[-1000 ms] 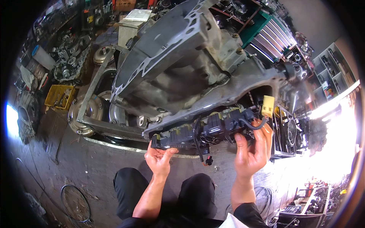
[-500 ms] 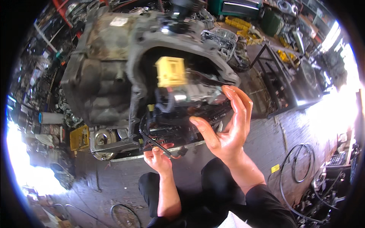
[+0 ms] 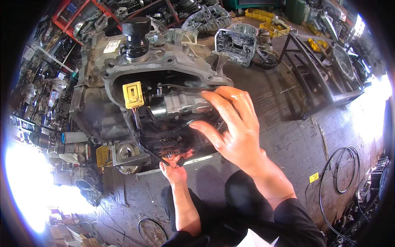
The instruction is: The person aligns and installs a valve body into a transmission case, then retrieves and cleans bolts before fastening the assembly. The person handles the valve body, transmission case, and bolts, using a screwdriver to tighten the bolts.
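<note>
A large grey gearbox housing (image 3: 98, 111) lies in front of me, its opening facing me. Inside the opening sits a dark assembly with a silver metal cylinder part (image 3: 179, 105). A yellow plug connector (image 3: 133, 95) stands at its left, with wires running down into a black corrugated wire sleeve (image 3: 150, 152). My left hand (image 3: 175, 169) is at the lower edge of the assembly, fingers curled beneath it and the sleeve's end across them; what they grip is partly hidden. Beside the silver part's right end, my right hand (image 3: 238, 127) is open, thumb and fingers apart.
A black cylinder (image 3: 136, 39) stands on top of the housing. Behind it to the right are an open metal casing (image 3: 236, 45), yellow bins (image 3: 273, 29) and a black metal frame (image 3: 317, 78). A black hose (image 3: 321, 185) lies coiled on the floor at right.
The view has shifted, so the housing and yellow connector appear farther left. My right hand stays open near the silver part; my left hand remains at the lower edge.
</note>
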A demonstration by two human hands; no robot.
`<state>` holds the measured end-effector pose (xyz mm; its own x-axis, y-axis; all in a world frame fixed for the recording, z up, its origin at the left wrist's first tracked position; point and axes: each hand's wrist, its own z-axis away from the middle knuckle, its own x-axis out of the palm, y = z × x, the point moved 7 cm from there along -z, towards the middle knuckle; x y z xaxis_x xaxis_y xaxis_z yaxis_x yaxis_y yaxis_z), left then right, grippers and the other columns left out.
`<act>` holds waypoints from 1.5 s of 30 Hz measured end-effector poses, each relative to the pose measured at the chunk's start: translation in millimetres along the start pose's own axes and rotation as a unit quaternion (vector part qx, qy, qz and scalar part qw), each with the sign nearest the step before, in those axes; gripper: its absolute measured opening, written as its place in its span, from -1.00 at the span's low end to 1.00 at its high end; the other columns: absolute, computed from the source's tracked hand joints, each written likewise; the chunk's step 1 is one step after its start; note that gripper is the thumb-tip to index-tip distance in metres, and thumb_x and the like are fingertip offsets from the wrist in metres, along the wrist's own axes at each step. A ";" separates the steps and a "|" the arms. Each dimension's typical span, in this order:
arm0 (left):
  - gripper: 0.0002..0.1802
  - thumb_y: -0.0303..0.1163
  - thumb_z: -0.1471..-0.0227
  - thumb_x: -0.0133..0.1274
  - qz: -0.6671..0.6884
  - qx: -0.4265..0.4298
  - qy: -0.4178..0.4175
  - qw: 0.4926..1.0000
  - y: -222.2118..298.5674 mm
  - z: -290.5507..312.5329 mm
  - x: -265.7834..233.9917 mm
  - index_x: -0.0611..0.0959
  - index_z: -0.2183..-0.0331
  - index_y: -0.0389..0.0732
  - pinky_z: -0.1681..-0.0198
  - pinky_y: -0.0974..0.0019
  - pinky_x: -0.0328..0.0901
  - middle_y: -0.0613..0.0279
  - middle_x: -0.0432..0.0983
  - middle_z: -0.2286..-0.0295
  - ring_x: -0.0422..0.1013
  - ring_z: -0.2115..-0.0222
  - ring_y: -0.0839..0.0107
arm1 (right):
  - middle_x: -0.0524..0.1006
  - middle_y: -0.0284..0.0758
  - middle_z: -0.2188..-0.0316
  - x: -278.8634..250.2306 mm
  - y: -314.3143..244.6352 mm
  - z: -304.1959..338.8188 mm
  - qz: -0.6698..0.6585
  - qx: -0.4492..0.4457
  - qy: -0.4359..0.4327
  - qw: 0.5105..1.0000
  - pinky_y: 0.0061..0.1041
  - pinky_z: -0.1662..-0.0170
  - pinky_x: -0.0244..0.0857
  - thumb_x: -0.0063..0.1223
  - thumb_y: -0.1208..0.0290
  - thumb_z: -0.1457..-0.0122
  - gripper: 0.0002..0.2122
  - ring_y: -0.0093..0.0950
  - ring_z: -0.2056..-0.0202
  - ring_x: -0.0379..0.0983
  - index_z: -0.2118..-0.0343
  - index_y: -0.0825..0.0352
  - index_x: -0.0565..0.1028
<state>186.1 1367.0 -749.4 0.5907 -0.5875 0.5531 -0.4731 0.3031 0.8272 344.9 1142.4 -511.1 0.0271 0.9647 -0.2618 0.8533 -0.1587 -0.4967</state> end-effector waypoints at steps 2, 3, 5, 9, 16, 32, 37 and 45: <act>-0.44 0.03 -0.39 -0.11 -0.013 0.009 -0.005 1.000 -0.9 -4.7 -5.1 0.48 0.03 -0.36 0.26 -0.28 0.58 -0.22 0.61 0.22 0.61 0.30 -0.34 | 0.56 -0.20 0.16 -0.6 -0.4 -1.8 -0.013 -0.015 0.021 1.000 -0.31 0.10 0.40 0.59 0.36 0.19 -0.47 -0.22 0.18 0.49 0.10 0.40 0.62; -0.36 0.12 -0.35 -0.07 -0.032 0.014 0.002 0.999 -2.2 -6.4 -8.0 0.49 -0.01 -0.35 0.26 -0.24 0.59 -0.19 0.63 0.23 0.62 0.32 -0.31 | 0.56 -0.20 0.16 -0.5 0.1 -2.3 -0.020 -0.018 0.026 0.999 -0.31 0.11 0.40 0.59 0.36 0.19 -0.48 -0.22 0.19 0.49 0.12 0.41 0.62; -0.29 0.19 -0.31 -0.03 -0.046 0.018 0.005 0.999 -3.9 -6.6 -11.3 0.51 -0.04 -0.34 0.27 -0.21 0.60 -0.15 0.65 0.23 0.63 0.33 -0.28 | 0.56 -0.20 0.18 0.1 -0.1 -2.6 -0.031 -0.022 0.036 0.999 -0.32 0.12 0.41 0.60 0.38 0.21 -0.49 -0.22 0.20 0.49 0.14 0.42 0.63; -0.33 0.18 -0.33 -0.04 -0.015 0.015 -0.038 0.999 0.5 -1.2 -7.3 0.53 -0.01 -0.32 0.25 -0.25 0.60 -0.12 0.65 0.24 0.64 0.33 -0.26 | 0.55 -0.20 0.18 -0.2 -3.7 1.3 -0.048 -0.024 0.044 0.998 -0.37 0.15 0.44 0.61 0.44 0.24 -0.49 -0.27 0.19 0.50 0.15 0.44 0.63; -0.38 0.12 -0.35 -0.05 0.022 0.009 -0.005 1.000 3.3 6.4 -3.0 0.44 -0.07 -0.28 0.15 -0.40 0.57 -0.07 0.65 0.24 0.63 0.29 -0.24 | 0.50 -0.21 0.11 -0.7 -4.5 14.0 -0.077 0.007 0.030 0.997 -0.50 0.17 0.56 0.60 0.53 0.19 -0.48 -0.43 0.20 0.52 0.09 0.49 0.63; -0.42 0.21 -0.33 -0.07 0.040 -0.020 -0.017 0.999 -0.3 1.2 -10.7 0.57 0.24 -0.19 0.14 -0.44 0.53 0.11 0.64 0.31 0.63 0.27 -0.12 | 0.49 -0.15 0.08 -0.8 -5.3 14.6 -0.061 -0.036 0.030 0.997 -0.50 0.18 0.52 0.60 0.46 0.13 -0.44 -0.38 0.17 0.53 0.02 0.50 0.61; -0.43 0.20 -0.33 -0.07 0.005 -0.001 -0.013 1.000 9.4 3.9 -4.0 0.56 0.30 -0.16 0.14 -0.42 0.54 0.01 0.67 0.25 0.64 0.24 -0.11 | 0.50 -0.11 0.06 -2.5 0.2 14.6 -0.060 -0.018 0.016 0.998 -0.42 0.11 0.49 0.62 0.41 0.15 -0.41 -0.29 0.11 0.53 0.00 0.48 0.61; -0.41 0.27 -0.29 -0.05 -0.005 -0.004 -0.006 1.000 15.3 7.8 8.5 0.54 0.30 -0.13 0.16 -0.36 0.57 0.08 0.65 0.36 0.64 0.29 -0.03 | 0.47 -0.04 0.00 -2.9 15.8 58.5 -0.085 0.083 0.119 0.986 -0.31 0.00 0.43 0.59 0.38 0.07 -0.28 -0.17 0.05 0.48 -0.15 0.48 0.43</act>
<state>178.8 1360.8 -732.8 0.5876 -0.5985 0.5445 -0.4630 0.3032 0.8329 327.8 1124.8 -566.6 0.0303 0.9991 0.0290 0.7601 -0.0042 -0.6498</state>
